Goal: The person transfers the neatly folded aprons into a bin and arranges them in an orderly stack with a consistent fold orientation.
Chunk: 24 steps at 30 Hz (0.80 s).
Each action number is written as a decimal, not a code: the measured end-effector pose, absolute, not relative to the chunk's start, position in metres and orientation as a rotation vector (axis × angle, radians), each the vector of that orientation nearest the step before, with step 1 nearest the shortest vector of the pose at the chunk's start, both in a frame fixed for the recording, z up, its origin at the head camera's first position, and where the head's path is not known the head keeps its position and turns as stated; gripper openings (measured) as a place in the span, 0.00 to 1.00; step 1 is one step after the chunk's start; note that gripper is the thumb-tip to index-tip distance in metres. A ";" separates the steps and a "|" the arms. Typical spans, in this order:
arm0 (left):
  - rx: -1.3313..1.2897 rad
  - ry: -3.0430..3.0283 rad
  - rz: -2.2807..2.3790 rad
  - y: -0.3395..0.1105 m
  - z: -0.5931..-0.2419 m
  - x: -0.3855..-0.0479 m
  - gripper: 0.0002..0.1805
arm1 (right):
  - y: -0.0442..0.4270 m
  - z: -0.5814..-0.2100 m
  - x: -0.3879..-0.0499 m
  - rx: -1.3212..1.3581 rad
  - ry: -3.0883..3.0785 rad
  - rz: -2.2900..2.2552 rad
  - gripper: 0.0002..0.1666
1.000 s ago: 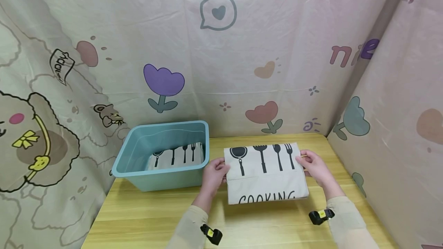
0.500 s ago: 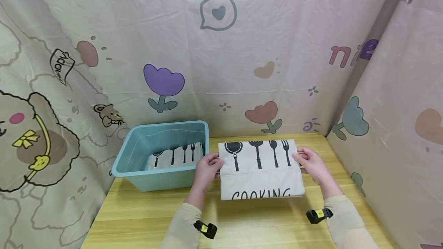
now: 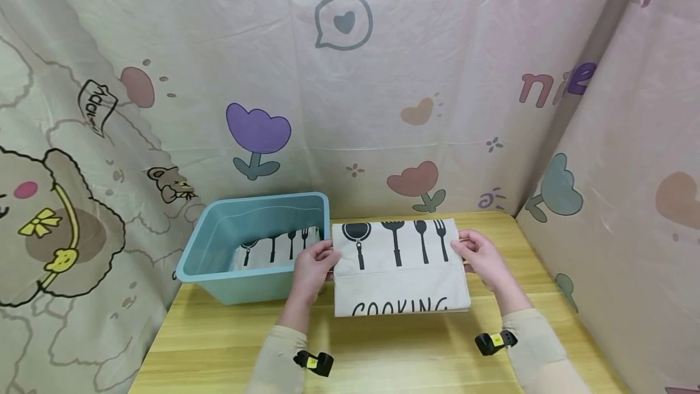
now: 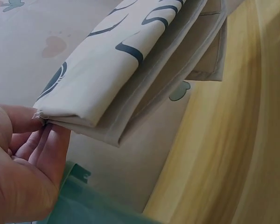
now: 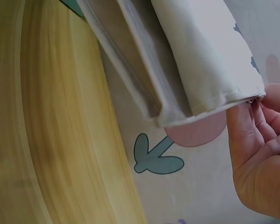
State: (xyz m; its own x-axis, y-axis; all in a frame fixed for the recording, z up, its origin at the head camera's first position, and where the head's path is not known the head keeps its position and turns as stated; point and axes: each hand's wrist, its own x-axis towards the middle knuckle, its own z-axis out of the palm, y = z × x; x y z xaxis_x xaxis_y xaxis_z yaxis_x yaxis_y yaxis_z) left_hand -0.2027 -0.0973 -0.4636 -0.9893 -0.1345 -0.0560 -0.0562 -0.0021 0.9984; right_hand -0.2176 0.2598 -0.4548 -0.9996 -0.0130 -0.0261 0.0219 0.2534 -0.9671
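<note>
A folded cream cloth (image 3: pixel 401 281), printed with black kitchen utensils and the word COOKING, is held up above the table by both hands. My left hand (image 3: pixel 310 269) pinches its left edge, thumb on top and fingers beneath. At the opposite edge my right hand (image 3: pixel 483 260) pinches it the same way. Several layers of the folded cloth (image 4: pixel 144 79) hang apart along the near side in the left wrist view. Just left of my left hand stands a teal plastic bin (image 3: pixel 257 287). Inside it lies another folded cloth (image 3: pixel 281 251) with the same utensil print, partly hidden by the bin's wall.
The wooden table (image 3: pixel 394 360) runs under the bin and the held cloth. A patterned fabric curtain (image 3: pixel 350 108) hangs behind the table and along both sides. Each wrist wears a small black camera (image 3: pixel 314 363).
Both hands have carried the folded cloth leftward toward the bin, rising slightly. Their hold on its two edges is unchanged. The bin and the cloth in it have stayed put.
</note>
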 end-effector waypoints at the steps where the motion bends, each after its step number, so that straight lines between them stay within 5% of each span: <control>1: 0.204 -2.178 -2.174 -0.099 -0.463 -0.202 0.22 | 0.258 -0.454 -0.218 0.010 2.468 -1.901 0.17; 24: 0.209 -2.209 -2.059 -0.132 -0.441 -0.202 0.18 | 0.222 -0.443 -0.221 -0.085 2.356 -2.041 0.16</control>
State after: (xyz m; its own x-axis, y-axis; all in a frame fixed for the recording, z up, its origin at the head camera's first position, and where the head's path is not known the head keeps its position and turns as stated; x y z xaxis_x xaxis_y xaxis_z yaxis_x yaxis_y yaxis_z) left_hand -0.2024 -0.1323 -0.4412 -0.9840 -0.1777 -0.0102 -0.0227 0.0683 0.9974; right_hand -0.2211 0.2221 -0.4428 -0.9982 -0.0565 0.0178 -0.0257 0.1419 -0.9895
